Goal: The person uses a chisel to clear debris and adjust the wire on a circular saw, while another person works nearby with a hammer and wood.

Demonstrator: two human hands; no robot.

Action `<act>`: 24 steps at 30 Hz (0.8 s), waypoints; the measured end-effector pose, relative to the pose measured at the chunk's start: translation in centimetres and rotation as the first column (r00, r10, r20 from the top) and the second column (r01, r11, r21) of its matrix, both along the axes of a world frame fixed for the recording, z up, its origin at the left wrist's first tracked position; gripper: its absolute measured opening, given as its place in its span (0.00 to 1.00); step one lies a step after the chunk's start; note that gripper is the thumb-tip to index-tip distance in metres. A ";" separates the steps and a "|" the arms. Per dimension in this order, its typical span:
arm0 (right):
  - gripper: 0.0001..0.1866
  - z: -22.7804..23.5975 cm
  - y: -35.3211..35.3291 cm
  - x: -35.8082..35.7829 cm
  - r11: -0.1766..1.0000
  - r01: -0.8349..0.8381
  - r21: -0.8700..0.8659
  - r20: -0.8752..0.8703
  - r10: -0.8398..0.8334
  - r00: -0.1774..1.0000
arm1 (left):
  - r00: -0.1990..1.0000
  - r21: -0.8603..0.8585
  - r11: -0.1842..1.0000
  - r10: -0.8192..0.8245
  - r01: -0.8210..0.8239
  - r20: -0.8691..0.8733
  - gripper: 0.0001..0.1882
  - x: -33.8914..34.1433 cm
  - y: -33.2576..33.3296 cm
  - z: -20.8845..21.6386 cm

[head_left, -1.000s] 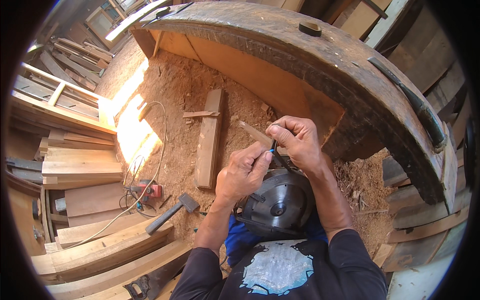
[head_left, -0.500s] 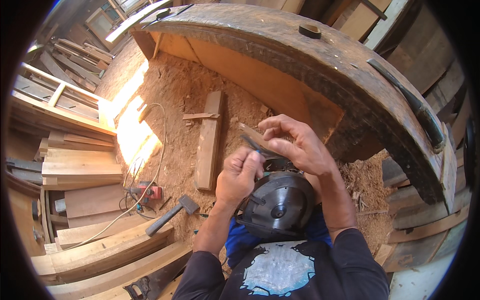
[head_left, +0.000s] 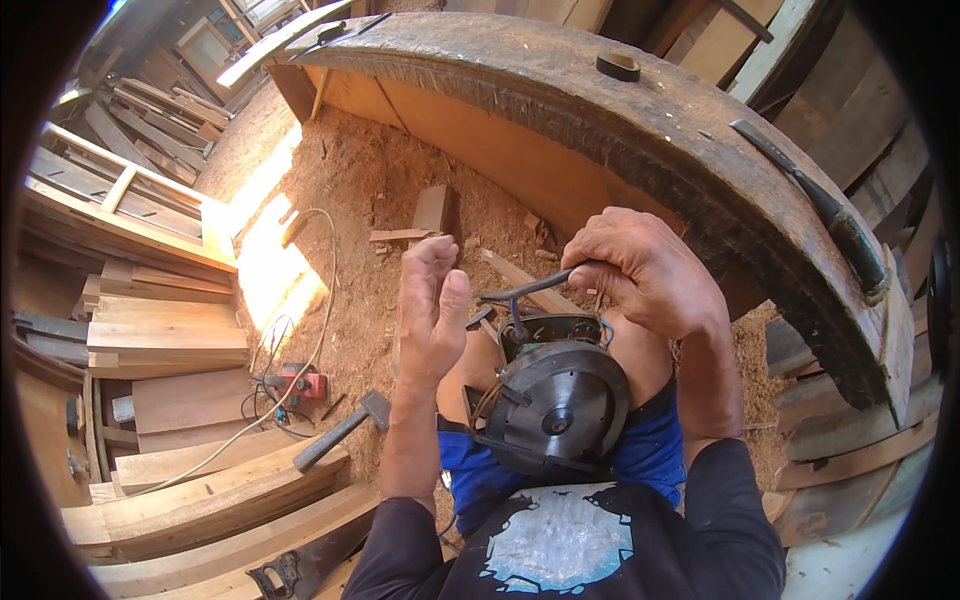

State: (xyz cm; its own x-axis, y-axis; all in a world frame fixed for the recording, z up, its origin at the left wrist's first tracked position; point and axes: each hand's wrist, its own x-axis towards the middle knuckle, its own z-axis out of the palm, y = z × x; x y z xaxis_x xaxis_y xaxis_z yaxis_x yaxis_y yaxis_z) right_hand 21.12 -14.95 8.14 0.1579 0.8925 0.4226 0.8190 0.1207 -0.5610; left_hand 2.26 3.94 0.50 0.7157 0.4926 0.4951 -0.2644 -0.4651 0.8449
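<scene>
Right hand [head_left: 645, 270] grips dark wrench [head_left: 525, 290] (left hand [head_left: 432, 310] loose).

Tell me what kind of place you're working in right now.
Most likely a rough woodworking yard or carpentry shed. Sawdust covers the ground, sawn planks are stacked at the left, and a circular saw rests on the person's lap, with a big curved timber ahead and a hammer on the ground.

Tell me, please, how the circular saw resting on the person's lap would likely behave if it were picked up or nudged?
The circular saw looks rigid and probably heavy for its size, given its metal blade guard. Resting on the thighs rather than a flat surface, it may tip if nudged. Its trailing cord would likely drag.
</scene>
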 end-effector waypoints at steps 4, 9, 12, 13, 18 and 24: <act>0.07 0.2 1.0 -0.5 1.000 -0.014 0.017 0.001 0.014 1.000 | 0.934 0.369 0.892 -0.138 0.262 -0.329 0.13 -0.8 -0.4 3.6; 0.10 -0.4 3.4 -2.3 0.879 0.158 0.450 -0.019 -0.167 0.986 | 0.936 -0.025 0.992 -0.127 0.126 -0.327 0.11 -1.1 -1.3 2.2; 0.11 -2.1 2.0 -4.5 0.819 0.511 0.262 -0.510 -0.332 0.793 | 0.958 -0.268 0.962 -0.117 0.044 -0.263 0.13 -1.2 -1.3 0.6; 0.11 -3.0 1.7 -5.0 0.891 0.413 0.189 -0.577 -0.239 0.781 | 0.971 -0.366 0.930 -0.122 0.039 -0.205 0.14 -1.1 -1.2 0.1; 0.10 -5.5 3.3 -7.8 0.973 0.195 0.125 -0.256 -0.158 0.954 | 0.980 -0.431 0.900 -0.135 0.060 -0.146 0.14 -0.9 -1.0 -1.8; 0.06 -6.5 4.2 -8.0 0.970 0.201 0.135 -0.139 -0.182 0.973 | 0.965 -0.421 0.900 -0.201 0.115 -0.167 0.12 -1.4 -0.7 -2.2</act>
